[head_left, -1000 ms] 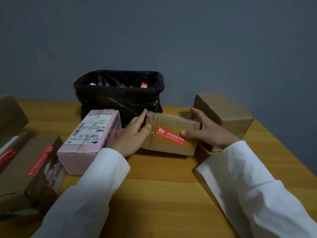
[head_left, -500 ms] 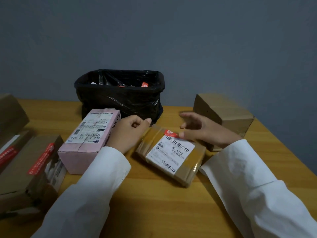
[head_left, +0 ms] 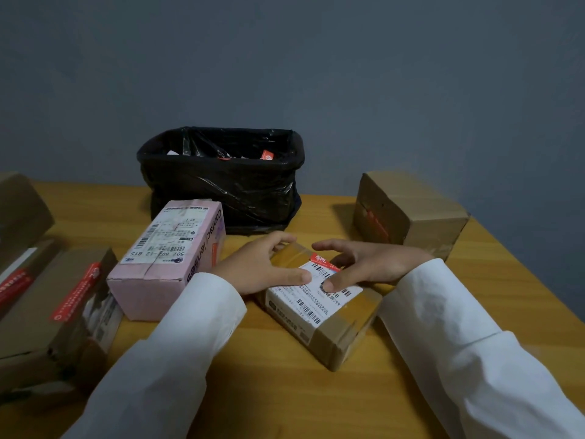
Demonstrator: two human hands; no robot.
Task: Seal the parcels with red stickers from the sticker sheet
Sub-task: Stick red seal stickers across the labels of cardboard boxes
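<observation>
A small brown parcel (head_left: 335,331) lies flat on the wooden table (head_left: 285,394), its white shipping label facing up. A red sticker (head_left: 322,260) wraps over its far top edge. My left hand (head_left: 262,269) grips the parcel's far left corner, thumb lying on the label. My right hand (head_left: 367,264) holds the far right side. Its thumb presses on the label, its fingers curl by the red sticker, and its index finger is stretched out above. No sticker sheet is in view.
A pink parcel (head_left: 167,258) stands just left of my left hand. Behind it is a bin lined with a black bag (head_left: 221,179). A brown box (head_left: 414,213) with a red sticker on its side sits at the back right. Cardboard boxes (head_left: 57,305) with red stickers crowd the left edge.
The small parcel stood on edge with its red sticker facing me, then was tipped flat, label up. Both hands have since closed on its far side and it sits nearer to me.
</observation>
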